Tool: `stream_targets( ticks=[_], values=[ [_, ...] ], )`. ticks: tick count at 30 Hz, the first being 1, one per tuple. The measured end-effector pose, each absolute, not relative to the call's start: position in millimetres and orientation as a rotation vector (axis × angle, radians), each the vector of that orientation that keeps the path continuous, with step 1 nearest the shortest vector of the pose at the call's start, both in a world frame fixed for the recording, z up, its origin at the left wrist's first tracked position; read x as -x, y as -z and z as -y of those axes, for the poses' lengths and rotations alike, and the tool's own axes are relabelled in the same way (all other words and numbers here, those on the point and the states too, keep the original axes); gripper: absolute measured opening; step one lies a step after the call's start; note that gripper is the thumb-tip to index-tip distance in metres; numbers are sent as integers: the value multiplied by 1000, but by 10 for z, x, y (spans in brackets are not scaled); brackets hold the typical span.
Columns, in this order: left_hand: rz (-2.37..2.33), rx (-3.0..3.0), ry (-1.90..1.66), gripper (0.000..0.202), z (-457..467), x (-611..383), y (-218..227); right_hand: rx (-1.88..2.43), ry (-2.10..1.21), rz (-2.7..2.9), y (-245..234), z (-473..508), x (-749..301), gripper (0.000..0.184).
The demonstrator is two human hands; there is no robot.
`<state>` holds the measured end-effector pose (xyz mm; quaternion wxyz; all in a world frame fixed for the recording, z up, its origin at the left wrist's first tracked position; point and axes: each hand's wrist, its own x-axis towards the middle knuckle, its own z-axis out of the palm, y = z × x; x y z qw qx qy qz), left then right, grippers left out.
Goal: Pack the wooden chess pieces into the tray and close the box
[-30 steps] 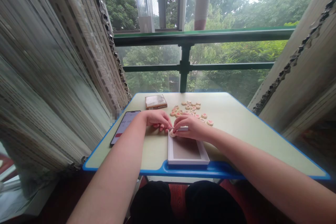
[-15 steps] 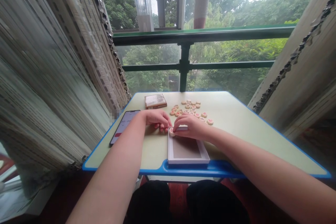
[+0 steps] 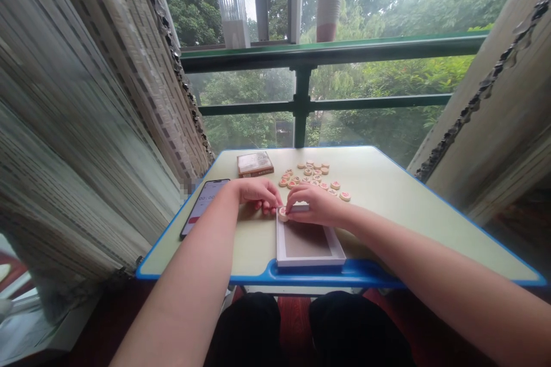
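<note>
A shallow white box tray (image 3: 310,261) with a brown inside lies at the table's near edge. One round Chinese chess piece (image 3: 283,214) with red marking sits in its far left corner. My right hand (image 3: 318,205) reaches over the tray's far side, its fingers closed against that piece. At the same corner, the closed fingertips of my left hand (image 3: 259,194) grip the tray's edge; some of those fingers are curled under and partly hidden. Beyond my hands, several more Chinese chess pieces (image 3: 317,172) lie loosely on the table, some behind my right hand.
A phone (image 3: 202,209) showing a timer lies at the left, partly behind my left forearm. A small brown-and-white box (image 3: 255,164) rests at the back left. The pale table (image 3: 413,229) has a raised blue rim; curtains hang on both sides.
My view has shifted slightly. Both hands stay at the tray's far left corner, and the right fingers have moved a little around the piece there.
</note>
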<state>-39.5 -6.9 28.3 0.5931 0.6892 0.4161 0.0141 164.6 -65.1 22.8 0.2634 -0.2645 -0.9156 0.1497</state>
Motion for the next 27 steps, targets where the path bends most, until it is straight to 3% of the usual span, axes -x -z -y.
stream_targets(
  ticks=[8,15,19,23,27],
  values=[
    [-970,-1530,-82,21,75,389,-287,896,-258,2308,-310,511,-1791,14],
    [-1032,-1387,-517,33,94,331,-287,1481,91,1834,-428,137,-2335,18],
    [-1126,-1423,-753,28,39,306,-215,1861,-101,1965,-435,73,-2476,19],
    [-1202,-1513,-648,31,9,301,-172,2017,-358,2078,-404,91,-2434,21],
    [-1212,-1538,-599,30,9,295,-179,2054,-386,2117,-381,101,-2391,20]
  ],
)
